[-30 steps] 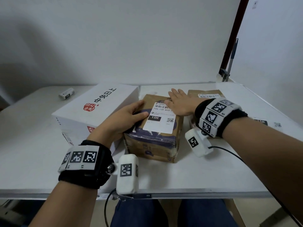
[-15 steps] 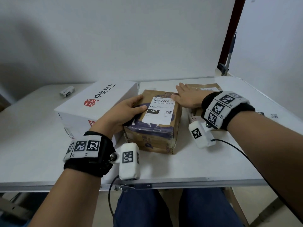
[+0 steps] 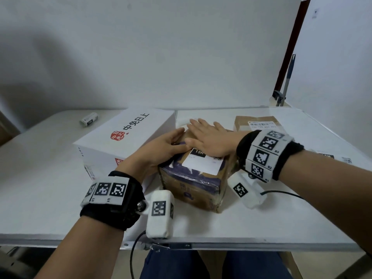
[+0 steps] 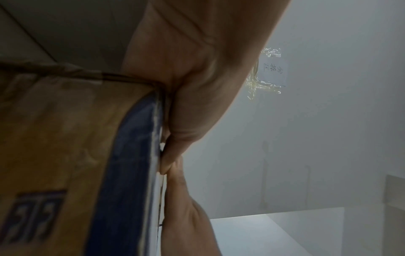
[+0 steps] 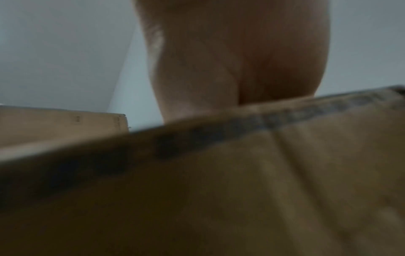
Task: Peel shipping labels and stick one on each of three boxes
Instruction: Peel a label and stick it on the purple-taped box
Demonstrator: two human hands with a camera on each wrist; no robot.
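A brown box (image 3: 193,186) bound with purple tape stands mid-table, a white shipping label (image 3: 201,165) on its top. My right hand (image 3: 209,137) lies flat, fingers straight, over the label's far half. My left hand (image 3: 163,148) grips the box's left top edge, thumb on top; the left wrist view shows the palm (image 4: 197,86) against the box corner (image 4: 54,138). A large white box (image 3: 124,135) with red and black print sits to the left, its top bare. A smaller brown box (image 3: 255,123) at the back right carries a label (image 3: 261,124).
More label sheets (image 3: 326,156) lie on the white table (image 3: 40,178) behind my right wrist. A small white cylinder (image 3: 88,119) lies at the back left. The wall runs close behind the table, and a dark red pole (image 3: 289,47) stands at the back right.
My right hand has slid left from the edge by the back-right box onto the middle box's label and now covers its far half. My left hand keeps its hold.
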